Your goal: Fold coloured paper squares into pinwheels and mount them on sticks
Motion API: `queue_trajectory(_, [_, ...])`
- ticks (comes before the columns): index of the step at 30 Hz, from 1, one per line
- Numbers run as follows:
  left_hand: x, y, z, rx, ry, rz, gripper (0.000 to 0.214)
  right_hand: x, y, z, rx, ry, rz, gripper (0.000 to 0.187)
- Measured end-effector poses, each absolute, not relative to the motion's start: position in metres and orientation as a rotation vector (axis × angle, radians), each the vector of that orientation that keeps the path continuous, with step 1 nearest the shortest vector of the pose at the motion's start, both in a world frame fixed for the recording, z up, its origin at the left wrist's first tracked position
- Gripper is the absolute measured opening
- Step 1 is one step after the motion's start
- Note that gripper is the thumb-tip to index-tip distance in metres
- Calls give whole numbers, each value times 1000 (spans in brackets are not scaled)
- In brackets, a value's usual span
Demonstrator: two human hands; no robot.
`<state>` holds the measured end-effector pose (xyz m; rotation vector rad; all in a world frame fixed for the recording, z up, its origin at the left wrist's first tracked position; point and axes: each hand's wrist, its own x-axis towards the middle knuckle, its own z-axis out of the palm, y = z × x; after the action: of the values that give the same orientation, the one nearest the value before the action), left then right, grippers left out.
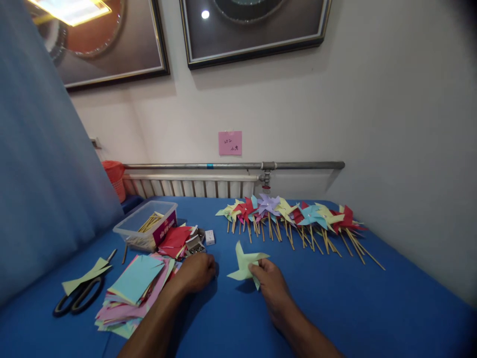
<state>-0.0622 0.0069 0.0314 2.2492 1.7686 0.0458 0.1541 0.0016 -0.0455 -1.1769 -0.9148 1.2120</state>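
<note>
A pale green paper pinwheel [244, 263] with folded blades is pinched in my right hand [271, 286], held just above the blue table and without a stick. My left hand [197, 272] has its fingers curled in, close to an open small box of metal pins [194, 244]; what its fingertips hold, if anything, is hidden. Beside that box are a small white box [209, 237] and a pile of red paper pieces [175, 242]. Left of my left forearm lies a stack of coloured paper sheets [137, 278], light blue on top.
Finished pinwheels on sticks [276, 211] lie in a row at the back right. A clear plastic tub [126, 223] holds wooden sticks. Black-handled scissors [80, 296] lie at the left under a green paper piece [87, 277]. A radiator [190, 187] and pipe run along the wall.
</note>
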Motion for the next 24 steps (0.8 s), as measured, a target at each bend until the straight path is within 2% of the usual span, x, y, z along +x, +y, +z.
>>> queue_trajectory(4, [-67, 8, 29, 2274, 1735, 105, 21, 155, 0, -42, -1188, -915, 1216, 19])
queue_trajectory(9, [-66, 6, 29, 2206, 1666, 144, 9, 155, 3, -47, -1191, -918, 1210, 20])
queue_trajectory(24, [-54, 2, 28, 2402, 1568, 34, 21, 157, -3, -38, -1215, -929, 1189, 19])
